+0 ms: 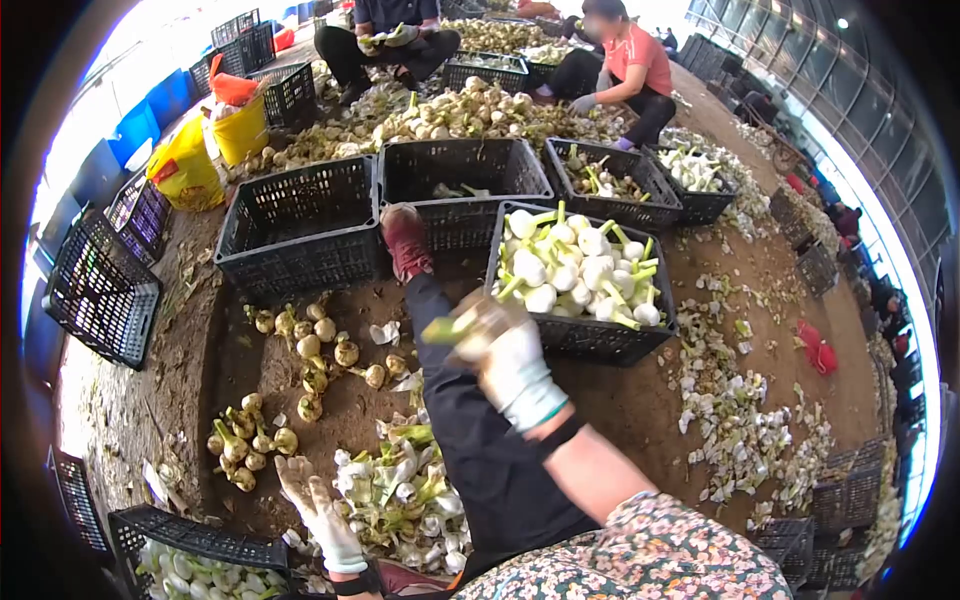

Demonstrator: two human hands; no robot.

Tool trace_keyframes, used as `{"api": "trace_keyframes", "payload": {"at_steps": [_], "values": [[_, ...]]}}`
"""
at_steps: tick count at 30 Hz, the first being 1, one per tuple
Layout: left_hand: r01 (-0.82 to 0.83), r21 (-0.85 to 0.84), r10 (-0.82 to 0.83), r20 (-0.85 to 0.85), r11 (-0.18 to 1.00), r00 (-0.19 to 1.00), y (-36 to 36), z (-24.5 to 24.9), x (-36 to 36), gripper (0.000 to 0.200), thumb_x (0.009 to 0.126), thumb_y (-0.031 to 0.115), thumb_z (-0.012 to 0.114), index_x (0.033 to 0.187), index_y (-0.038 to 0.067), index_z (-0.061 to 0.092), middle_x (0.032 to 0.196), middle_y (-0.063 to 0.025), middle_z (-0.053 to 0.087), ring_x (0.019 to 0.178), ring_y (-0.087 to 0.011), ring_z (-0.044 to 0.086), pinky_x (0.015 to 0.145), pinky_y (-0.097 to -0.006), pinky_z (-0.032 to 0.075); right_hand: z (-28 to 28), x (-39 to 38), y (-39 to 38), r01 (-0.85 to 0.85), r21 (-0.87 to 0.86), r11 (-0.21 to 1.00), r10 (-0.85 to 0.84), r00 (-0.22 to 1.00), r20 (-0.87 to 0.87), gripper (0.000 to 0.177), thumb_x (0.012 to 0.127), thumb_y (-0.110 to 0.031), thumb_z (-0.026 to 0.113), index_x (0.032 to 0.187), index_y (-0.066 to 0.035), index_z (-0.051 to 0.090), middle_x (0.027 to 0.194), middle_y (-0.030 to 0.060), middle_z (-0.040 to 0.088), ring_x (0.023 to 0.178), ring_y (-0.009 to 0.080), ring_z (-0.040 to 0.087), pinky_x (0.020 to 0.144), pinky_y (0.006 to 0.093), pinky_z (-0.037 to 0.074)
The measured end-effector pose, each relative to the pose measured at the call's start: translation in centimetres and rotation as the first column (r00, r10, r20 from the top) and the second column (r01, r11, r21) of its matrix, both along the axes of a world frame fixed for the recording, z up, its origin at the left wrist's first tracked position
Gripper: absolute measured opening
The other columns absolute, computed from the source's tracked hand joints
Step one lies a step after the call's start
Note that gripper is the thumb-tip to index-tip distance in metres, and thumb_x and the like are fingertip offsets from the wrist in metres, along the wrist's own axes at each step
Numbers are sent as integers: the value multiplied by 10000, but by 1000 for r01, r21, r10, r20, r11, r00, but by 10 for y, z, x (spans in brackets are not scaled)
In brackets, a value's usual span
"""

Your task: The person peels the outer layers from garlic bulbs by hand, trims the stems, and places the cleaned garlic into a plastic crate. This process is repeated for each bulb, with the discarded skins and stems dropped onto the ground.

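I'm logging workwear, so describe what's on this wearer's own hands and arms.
The right hand wears a white glove with a teal-edged cuff; a black band circles the wrist. The left hand has a white glove, brownish at the fingers, and a black wristband. A floral sleeve shows on the right arm.

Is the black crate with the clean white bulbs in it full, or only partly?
It looks full: the white bulbs heap to about the rim of the black crate, hiding its floor.
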State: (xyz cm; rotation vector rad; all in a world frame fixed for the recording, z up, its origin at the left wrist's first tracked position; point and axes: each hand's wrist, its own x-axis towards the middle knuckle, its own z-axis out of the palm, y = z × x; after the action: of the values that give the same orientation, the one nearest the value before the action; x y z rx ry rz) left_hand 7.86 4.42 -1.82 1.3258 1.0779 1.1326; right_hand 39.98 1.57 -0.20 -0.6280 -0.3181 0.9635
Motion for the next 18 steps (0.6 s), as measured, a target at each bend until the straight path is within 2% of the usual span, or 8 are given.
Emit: {"api": "trace_keyframes", "payload": {"at_steps": [4, 6, 8, 10, 11, 13, 15, 18], "values": [[-125, -253, 153, 94, 959, 984, 0, -12, 2, 586, 1016, 211, 498, 1534, 120, 240, 1498, -124, 376, 1365, -271, 377, 1126, -401, 331, 8, 189, -40, 685, -86, 724, -402, 520, 753, 295, 896, -128, 584, 1183, -67, 617, 1043, 122, 660, 937, 261, 650, 811, 360, 536], [-123, -174, 114, -64, 977, 991, 0, -19, 4, 607, 993, 104, 521, 1531, 102, 239, 1494, -121, 378, 1341, -242, 404, 1101, -372, 359, -33, 302, -74, 818, -116, 564, -188, 264, 946, 343, 893, -146, 610, 1229, -79, 627, 1072, 123, 660, 960, 249, 633, 872, 339, 518], [-132, -278, 152, 50, 952, 987, -2, -12, 12, 662, 952, 0, 550, 1530, 89, 239, 1500, -122, 368, 1312, -224, 431, 1085, -343, 366, -14, 321, -88, 927, -303, 223, 475, 168, 864, 418, 881, -232, 656, 1278, -105, 625, 1202, 170, 644, 1087, 292, 617, 990, 373, 464], [-148, -252, 184, 126, 956, 975, -2, -37, 5, 701, 930, -49, 558, 1535, 102, 237, 1515, -132, 341, 1283, -219, 452, 1082, -344, 371, 39, 258, -42, 976, 202, 77, 620, -206, 757, 408, 873, -224, 662, 1243, -54, 635, 1202, 204, 644, 1112, 309, 612, 992, 403, 456], [-177, -306, 219, 109, 935, 970, 0, -36, 8, 701, 930, -45, 560, 1534, 101, 237, 1516, -131, 337, 1283, -217, 450, 1083, -346, 371, 66, 216, -10, 932, 198, 302, 431, -319, 844, 418, 864, -176, 666, 1244, -9, 620, 1147, 213, 665, 1088, 303, 628, 971, 378, 466], [-223, -315, 245, 32, 923, 969, 5, -52, 9, 706, 929, -32, 571, 1535, 98, 234, 1524, -131, 318, 1285, -213, 444, 1081, -342, 370, 76, 100, 65, 632, -276, 724, 83, 318, 945, 356, 822, -22, 634, 1174, 32, 642, 1074, 215, 696, 949, 279, 684, 875, 341, 519], [-211, -423, 272, 88, 881, 958, 9, -30, 23, 707, 929, -30, 571, 1536, 98, 232, 1516, -127, 316, 1261, -220, 455, 1066, -342, 388, 17, 60, 142, 373, -208, 904, 279, -146, 949, 351, 796, -37, 608, 1136, 27, 666, 997, 201, 715, 891, 258, 709, 809, 318, 553], [-190, -430, 287, 172, 883, 943, 20, -41, 24, 719, 918, -54, 573, 1532, 112, 237, 1476, -116, 352, 1214, -202, 484, 1017, -325, 436, -121, -18, 235, 327, -511, 795, 588, -210, 781, 362, 787, -278, 649, 1068, -62, 720, 1090, 228, 676, 1088, 346, 634, 936, 443, 498]]}}
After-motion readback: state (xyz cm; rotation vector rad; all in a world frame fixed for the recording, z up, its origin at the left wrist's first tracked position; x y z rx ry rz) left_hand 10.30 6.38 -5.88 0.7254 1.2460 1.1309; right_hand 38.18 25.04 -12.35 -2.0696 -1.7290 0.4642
